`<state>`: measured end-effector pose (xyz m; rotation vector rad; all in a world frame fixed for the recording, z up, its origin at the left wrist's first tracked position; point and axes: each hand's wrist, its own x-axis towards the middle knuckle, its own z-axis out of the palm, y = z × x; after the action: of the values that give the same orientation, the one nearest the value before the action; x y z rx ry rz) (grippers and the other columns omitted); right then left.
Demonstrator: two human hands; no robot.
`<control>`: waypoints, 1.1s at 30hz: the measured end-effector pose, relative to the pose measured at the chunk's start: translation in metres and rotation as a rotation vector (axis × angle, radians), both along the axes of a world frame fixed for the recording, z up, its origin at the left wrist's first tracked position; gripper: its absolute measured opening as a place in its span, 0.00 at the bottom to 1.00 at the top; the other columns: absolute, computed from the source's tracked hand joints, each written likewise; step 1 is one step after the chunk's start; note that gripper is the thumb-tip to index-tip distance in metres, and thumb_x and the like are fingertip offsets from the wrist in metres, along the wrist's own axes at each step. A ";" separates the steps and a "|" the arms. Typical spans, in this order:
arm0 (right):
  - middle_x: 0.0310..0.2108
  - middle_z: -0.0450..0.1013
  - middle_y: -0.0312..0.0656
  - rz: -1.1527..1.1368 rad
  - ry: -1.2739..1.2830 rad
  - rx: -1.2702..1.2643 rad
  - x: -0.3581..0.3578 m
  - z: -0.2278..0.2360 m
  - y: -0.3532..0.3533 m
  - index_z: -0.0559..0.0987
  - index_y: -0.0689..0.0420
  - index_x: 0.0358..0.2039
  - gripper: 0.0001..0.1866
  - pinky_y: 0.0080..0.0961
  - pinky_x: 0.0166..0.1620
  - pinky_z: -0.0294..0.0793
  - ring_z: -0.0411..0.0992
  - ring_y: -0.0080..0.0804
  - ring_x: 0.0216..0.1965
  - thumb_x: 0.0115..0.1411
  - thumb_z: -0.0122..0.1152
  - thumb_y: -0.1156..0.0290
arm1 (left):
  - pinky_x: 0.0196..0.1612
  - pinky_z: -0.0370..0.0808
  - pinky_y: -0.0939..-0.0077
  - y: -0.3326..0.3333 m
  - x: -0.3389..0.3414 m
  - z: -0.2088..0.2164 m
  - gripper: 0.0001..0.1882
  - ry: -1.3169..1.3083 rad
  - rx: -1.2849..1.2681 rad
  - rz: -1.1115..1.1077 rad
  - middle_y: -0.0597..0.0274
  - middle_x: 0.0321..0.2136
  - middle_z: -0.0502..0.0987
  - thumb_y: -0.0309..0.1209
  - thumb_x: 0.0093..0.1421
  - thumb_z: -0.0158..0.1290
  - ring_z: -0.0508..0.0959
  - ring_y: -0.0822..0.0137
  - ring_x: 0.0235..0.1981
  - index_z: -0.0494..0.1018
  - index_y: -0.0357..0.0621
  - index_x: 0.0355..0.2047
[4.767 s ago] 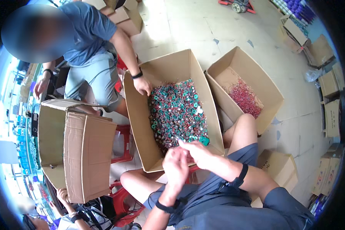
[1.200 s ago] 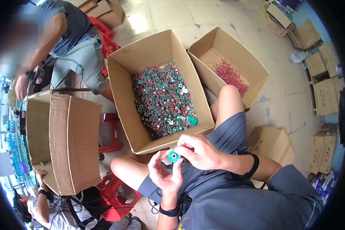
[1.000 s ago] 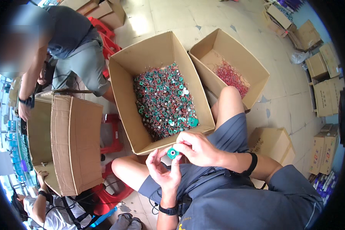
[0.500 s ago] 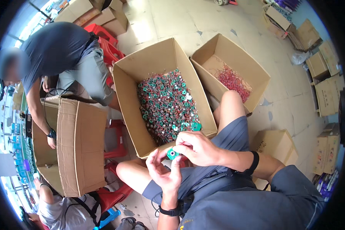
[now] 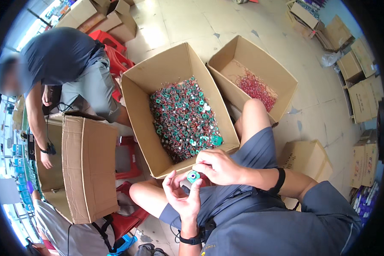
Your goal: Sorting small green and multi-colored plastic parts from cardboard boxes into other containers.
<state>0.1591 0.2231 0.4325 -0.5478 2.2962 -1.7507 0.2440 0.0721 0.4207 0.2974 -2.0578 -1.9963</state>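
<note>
A small round green circuit board (image 5: 193,176) with a dark-centred, pale ring in its middle is held over my lap. Thumb and fingers of my left hand (image 5: 183,201) grip it from below, palm turned up. From the right, my right hand (image 5: 219,166) is closed in a pinch at the board's upper edge; whatever lies between its fingertips is too small to make out. Just beyond both hands stands a large open cardboard box (image 5: 138,115), holding a heap of similar green boards (image 5: 183,115) with red wires and small metal parts.
Right of the large box, a smaller carton (image 5: 281,77) holds red wires (image 5: 256,89). At left, a co-worker (image 5: 59,55) reaches into a tall carton (image 5: 89,166); another person (image 5: 72,230) sits below it. Red stools (image 5: 128,158) stand between. A closed carton (image 5: 307,160) is by my right knee.
My hands keep nearly the same grip while the board has tilted slightly. The co-worker's hand has shifted within the tall carton, and the person at lower left has leaned. The whole view has moved a little.
</note>
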 end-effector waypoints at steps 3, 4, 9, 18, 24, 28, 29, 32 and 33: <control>0.25 0.73 0.46 -0.012 -0.001 0.010 0.009 0.001 -0.004 0.74 0.61 0.28 0.11 0.36 0.32 0.72 0.74 0.43 0.27 0.62 0.60 0.68 | 0.53 0.73 0.74 0.001 0.008 -0.006 0.38 -0.065 0.069 0.037 0.58 0.41 0.78 0.17 0.52 0.67 0.78 0.68 0.45 0.60 0.39 0.60; 0.25 0.73 0.46 0.055 -0.051 -0.025 0.008 0.005 -0.003 0.74 0.61 0.28 0.11 0.36 0.32 0.72 0.74 0.43 0.27 0.63 0.60 0.67 | 0.56 0.70 0.73 0.002 0.007 -0.005 0.38 -0.081 0.157 0.068 0.57 0.41 0.78 0.18 0.51 0.68 0.77 0.67 0.46 0.60 0.37 0.59; 0.25 0.73 0.46 0.002 -0.018 -0.004 0.009 0.001 0.000 0.74 0.61 0.28 0.10 0.36 0.32 0.71 0.74 0.43 0.28 0.62 0.60 0.68 | 0.56 0.70 0.73 0.001 0.003 -0.008 0.38 -0.054 0.122 0.029 0.57 0.41 0.78 0.19 0.51 0.68 0.77 0.67 0.45 0.60 0.37 0.59; 0.23 0.72 0.48 -0.004 0.018 0.031 -0.006 -0.009 0.004 0.75 0.62 0.27 0.12 0.38 0.31 0.71 0.74 0.45 0.27 0.63 0.60 0.67 | 0.55 0.70 0.74 0.004 -0.007 -0.009 0.37 -0.075 0.154 0.059 0.58 0.38 0.79 0.19 0.50 0.69 0.78 0.67 0.44 0.60 0.39 0.56; 0.20 0.71 0.45 0.041 -0.136 0.126 0.004 -0.019 0.002 0.75 0.60 0.27 0.11 0.31 0.28 0.70 0.70 0.29 0.23 0.63 0.61 0.68 | 0.50 0.75 0.74 0.002 -0.002 0.004 0.31 -0.171 -0.003 0.030 0.60 0.38 0.79 0.21 0.52 0.67 0.79 0.69 0.41 0.62 0.39 0.53; 0.20 0.68 0.31 0.025 -0.432 -0.216 0.006 -0.025 0.013 0.74 0.61 0.26 0.08 0.19 0.26 0.65 0.66 0.14 0.25 0.62 0.62 0.75 | 0.52 0.74 0.72 0.007 -0.006 -0.009 0.30 -0.139 -0.062 -0.016 0.56 0.41 0.82 0.24 0.53 0.68 0.80 0.70 0.45 0.63 0.39 0.52; 0.21 0.69 0.28 0.030 -0.407 -0.130 0.001 -0.028 0.015 0.74 0.61 0.28 0.07 0.15 0.25 0.64 0.66 0.12 0.26 0.63 0.60 0.76 | 0.53 0.74 0.73 0.005 -0.006 -0.005 0.31 -0.132 -0.060 -0.010 0.56 0.40 0.83 0.24 0.53 0.68 0.80 0.70 0.45 0.63 0.39 0.52; 0.21 0.69 0.29 0.081 -0.290 0.058 0.002 -0.013 0.011 0.74 0.62 0.28 0.06 0.16 0.25 0.63 0.65 0.12 0.24 0.63 0.59 0.77 | 0.53 0.73 0.73 0.003 -0.004 -0.006 0.31 -0.143 -0.013 0.008 0.57 0.40 0.83 0.27 0.54 0.69 0.80 0.70 0.45 0.62 0.39 0.53; 0.21 0.69 0.29 0.087 -0.353 -0.058 0.004 -0.014 0.009 0.73 0.62 0.27 0.08 0.17 0.24 0.63 0.64 0.12 0.23 0.62 0.60 0.77 | 0.53 0.74 0.73 0.003 -0.003 -0.006 0.31 -0.172 -0.043 0.009 0.57 0.40 0.83 0.28 0.54 0.69 0.80 0.70 0.45 0.63 0.39 0.53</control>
<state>0.1630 0.2323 0.4185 -0.3116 1.9569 -1.7187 0.2410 0.0748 0.4145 0.4842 -2.1943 -1.9808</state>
